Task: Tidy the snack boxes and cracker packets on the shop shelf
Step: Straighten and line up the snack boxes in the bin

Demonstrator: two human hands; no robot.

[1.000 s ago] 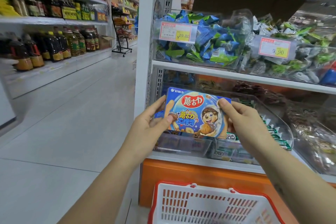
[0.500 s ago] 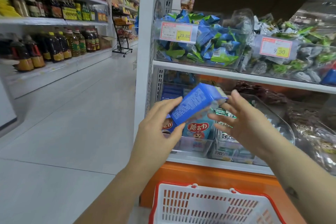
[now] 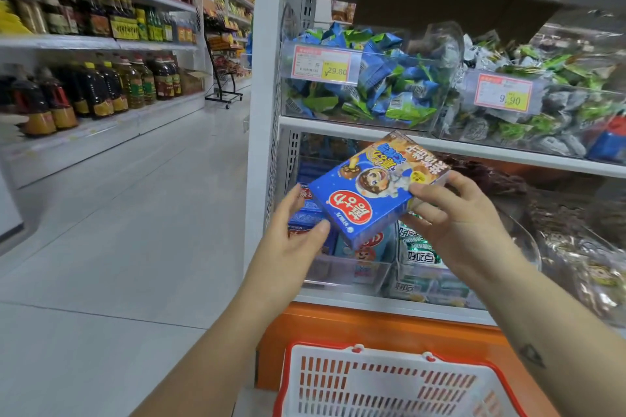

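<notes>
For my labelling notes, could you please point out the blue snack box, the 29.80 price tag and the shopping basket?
blue snack box (image 3: pixel 369 193): head view, printed front face.
29.80 price tag (image 3: pixel 321 64): head view, tag's middle.
shopping basket (image 3: pixel 379 382): head view, white slotted wall.

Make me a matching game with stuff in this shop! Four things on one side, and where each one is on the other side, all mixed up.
Things:
1. snack box
2. basket
3. oil bottles
4. 29.80 price tag

Places:
A. far off to the left
B. on the front of a clear bin
C. gripped by the right hand
D. lowest in the picture

Pairs: 1-C, 2-D, 3-A, 4-B.
</notes>
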